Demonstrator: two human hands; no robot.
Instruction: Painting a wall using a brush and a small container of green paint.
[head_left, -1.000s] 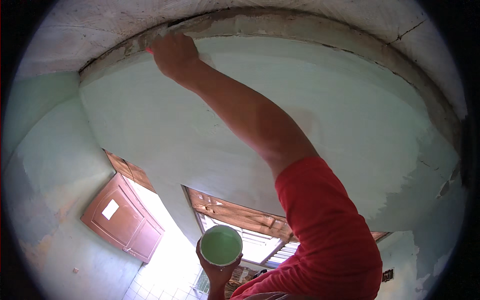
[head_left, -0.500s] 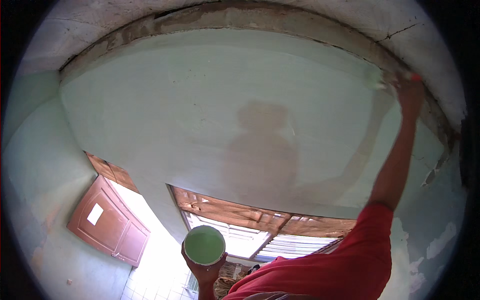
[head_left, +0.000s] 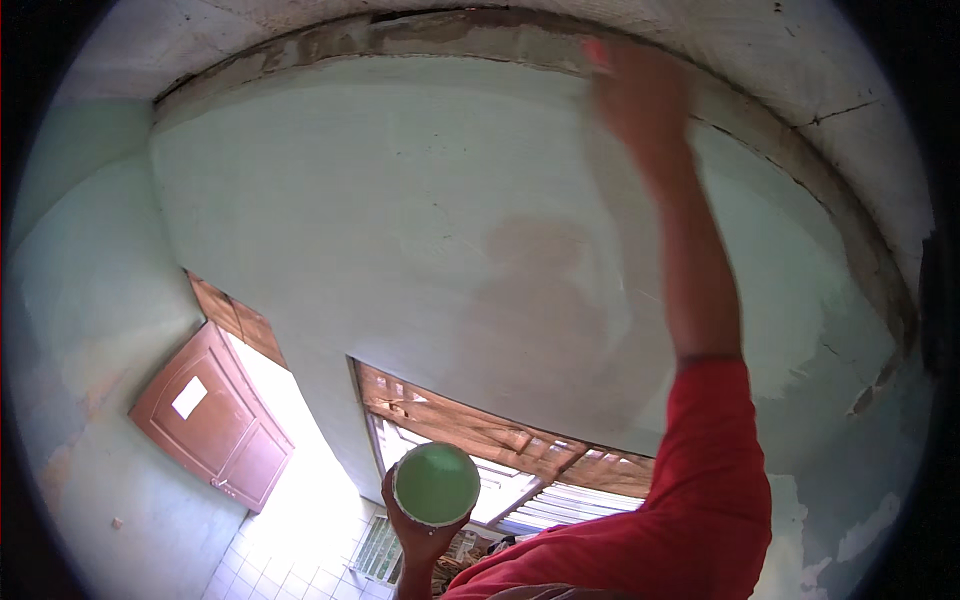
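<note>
- Two hands show: my right hand (head_left: 640,95) has swept from the 2 o'clock edge of the wall (head_left: 400,220) back toward 12 o'clock, blurred; I cannot tell how its fingers sit.
- My left hand (head_left: 420,535), at 6 o'clock, is closed around a round cup of pale green paint (head_left: 436,484), as before.
- A red sleeve (head_left: 700,480) covers the wall at 5 o'clock.
- A red-brown door (head_left: 215,420) at 8 o'clock carries a white rectangular label (head_left: 189,397).
- A window (head_left: 480,440) sits behind the cup.
</note>
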